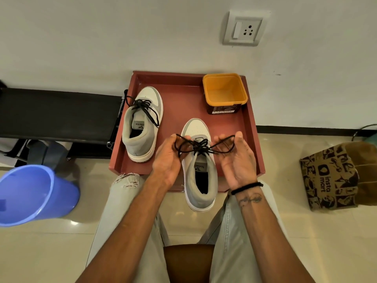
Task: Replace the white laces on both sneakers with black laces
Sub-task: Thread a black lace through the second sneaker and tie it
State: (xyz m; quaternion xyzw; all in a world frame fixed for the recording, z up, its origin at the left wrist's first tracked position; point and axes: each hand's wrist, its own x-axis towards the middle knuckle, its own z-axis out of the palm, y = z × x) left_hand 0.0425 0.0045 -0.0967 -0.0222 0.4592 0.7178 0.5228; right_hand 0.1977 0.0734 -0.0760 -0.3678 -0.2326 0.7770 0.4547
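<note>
Two grey and white sneakers stand on a red tray. The left sneaker carries a tied black lace. The near sneaker hangs over the tray's front edge, and a black lace is knotted over its tongue. My left hand pinches the left loop of that lace. My right hand pinches the right loop, pulled out sideways. No white lace is in view.
An empty yellow tub sits at the tray's back right corner. A blue bucket stands on the floor at left, a printed paper bag at right. A black bench lies left of the tray, against the wall.
</note>
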